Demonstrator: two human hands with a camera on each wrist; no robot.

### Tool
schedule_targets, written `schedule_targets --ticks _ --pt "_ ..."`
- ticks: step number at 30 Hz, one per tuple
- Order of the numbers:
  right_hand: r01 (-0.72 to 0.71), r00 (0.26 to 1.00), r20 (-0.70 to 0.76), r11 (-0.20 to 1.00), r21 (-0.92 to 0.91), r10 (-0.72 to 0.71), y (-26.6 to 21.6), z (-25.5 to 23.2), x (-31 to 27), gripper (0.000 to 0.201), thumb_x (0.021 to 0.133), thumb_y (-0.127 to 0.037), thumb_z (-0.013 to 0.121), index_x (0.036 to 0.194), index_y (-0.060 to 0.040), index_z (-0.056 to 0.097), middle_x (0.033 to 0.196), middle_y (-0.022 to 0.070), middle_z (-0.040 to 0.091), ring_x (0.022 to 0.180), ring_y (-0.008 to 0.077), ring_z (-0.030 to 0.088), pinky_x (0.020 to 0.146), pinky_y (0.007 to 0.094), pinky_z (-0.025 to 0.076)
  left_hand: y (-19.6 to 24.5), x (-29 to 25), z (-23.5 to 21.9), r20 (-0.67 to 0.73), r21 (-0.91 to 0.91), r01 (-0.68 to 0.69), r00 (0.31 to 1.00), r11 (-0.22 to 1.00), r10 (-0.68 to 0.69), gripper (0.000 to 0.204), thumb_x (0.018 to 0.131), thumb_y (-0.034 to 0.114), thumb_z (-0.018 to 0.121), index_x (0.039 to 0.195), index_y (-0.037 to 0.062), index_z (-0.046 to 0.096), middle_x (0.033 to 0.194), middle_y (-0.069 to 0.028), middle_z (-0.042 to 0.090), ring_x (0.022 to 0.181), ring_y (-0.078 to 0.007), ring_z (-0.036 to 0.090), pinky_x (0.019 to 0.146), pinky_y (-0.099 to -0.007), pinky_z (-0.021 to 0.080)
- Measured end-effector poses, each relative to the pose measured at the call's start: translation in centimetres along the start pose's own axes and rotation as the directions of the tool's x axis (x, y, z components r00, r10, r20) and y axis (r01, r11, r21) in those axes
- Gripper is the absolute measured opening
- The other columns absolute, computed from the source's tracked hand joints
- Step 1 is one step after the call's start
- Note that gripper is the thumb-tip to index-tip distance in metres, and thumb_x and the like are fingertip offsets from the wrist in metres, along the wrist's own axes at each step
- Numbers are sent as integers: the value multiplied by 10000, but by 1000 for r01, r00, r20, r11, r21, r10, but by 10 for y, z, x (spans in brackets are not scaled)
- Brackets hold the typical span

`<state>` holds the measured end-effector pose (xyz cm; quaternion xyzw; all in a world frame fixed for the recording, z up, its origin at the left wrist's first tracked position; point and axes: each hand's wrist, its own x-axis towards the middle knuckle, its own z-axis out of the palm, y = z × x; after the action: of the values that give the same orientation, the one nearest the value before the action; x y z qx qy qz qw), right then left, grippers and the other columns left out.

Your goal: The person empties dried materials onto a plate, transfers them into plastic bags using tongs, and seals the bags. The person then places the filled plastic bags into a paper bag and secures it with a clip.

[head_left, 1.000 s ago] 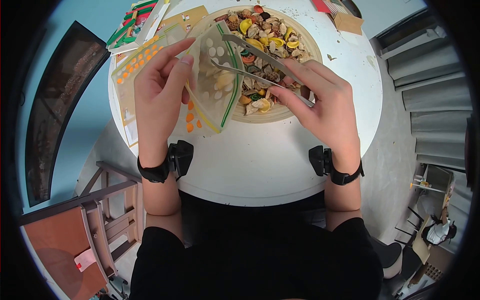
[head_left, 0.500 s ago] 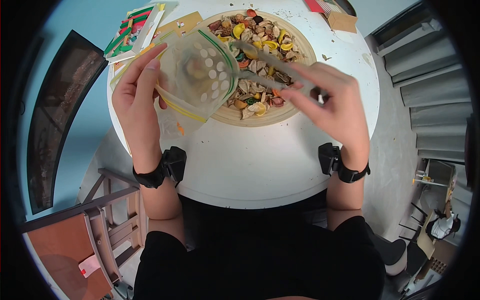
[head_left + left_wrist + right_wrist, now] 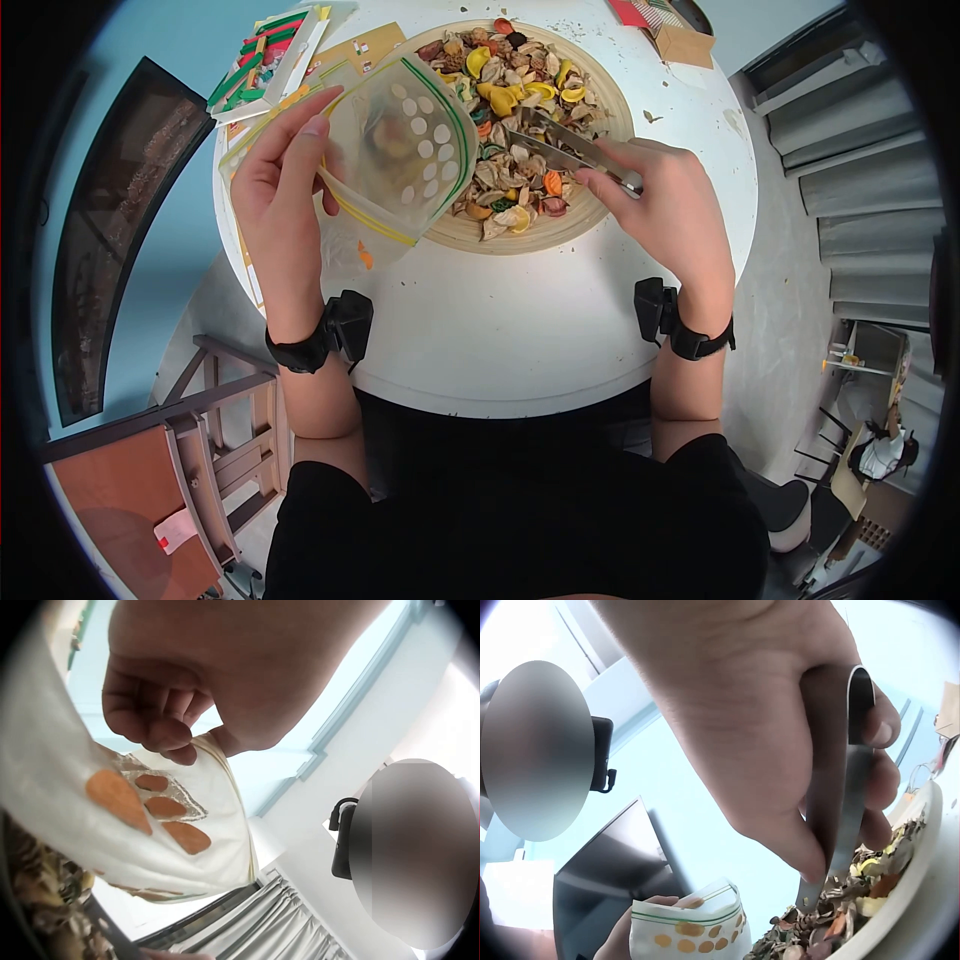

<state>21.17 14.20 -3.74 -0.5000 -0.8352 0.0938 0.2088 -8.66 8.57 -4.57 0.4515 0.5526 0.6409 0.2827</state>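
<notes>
Bag (image 3: 365, 120), upper L-ctr: white dots (orange in wrist views), green & yellow stripes. Plate (image 3: 510, 245), upper ctr: tan. Table (image 3: 490, 330): white.

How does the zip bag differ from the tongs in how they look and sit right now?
The bag is soft, translucent plastic with round dots; the tongs are plain, shiny metal. The bag gapes wide between green and yellow zip strips, while the tongs' two slim arms stand slightly apart. The left hand holds the bag, the right hand the tongs. Both are open.
</notes>
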Motion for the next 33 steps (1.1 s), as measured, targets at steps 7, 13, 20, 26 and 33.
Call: schedule_targets --ticks 7,13,20,26,33 --pt "20 1000 13 1000 1 -20 2 -4 1 316 886 -231 790 1095 5 765 773 167 674 565 283 546 573 352 459 5 -2 1 7 36 23 1000 999 -23 292 1011 210 608 1212 48 744 674 40 566 584 -22 471 510 -199 362" --pt "43 994 -103 998 34 -40 4 -12 2 267 868 -229 797 1037 -23 785 761 163 678 600 331 598 590 382 480 4 -3 1 27 24 25 999 999 -26 284 1010 204 617 1211 48 743 686 42 579 582 -18 473 503 -198 364" --pt "98 974 -222 965 245 -42 -20 -16 -2 264 853 -160 820 1049 12 777 712 102 669 543 169 534 533 298 429 0 -3 0 90 -18 75 993 997 -73 284 1007 183 616 1226 42 730 699 47 591 544 -16 460 497 -188 350" --pt "163 950 -310 900 405 -33 -23 -6 0 318 864 -143 821 1106 47 743 743 107 691 621 155 602 594 270 472 1 -3 0 84 -32 56 995 998 -54 281 1008 181 618 1226 46 730 694 52 583 537 -15 449 500 -188 340" --pt "-277 953 -43 920 279 300 -4 -2 12 440 905 -311 784 1170 37 738 767 153 715 632 125 596 629 301 495 0 -3 0 57 -32 54 997 998 -52 281 1008 187 622 1225 52 738 684 59 571 536 -12 443 501 -189 331"
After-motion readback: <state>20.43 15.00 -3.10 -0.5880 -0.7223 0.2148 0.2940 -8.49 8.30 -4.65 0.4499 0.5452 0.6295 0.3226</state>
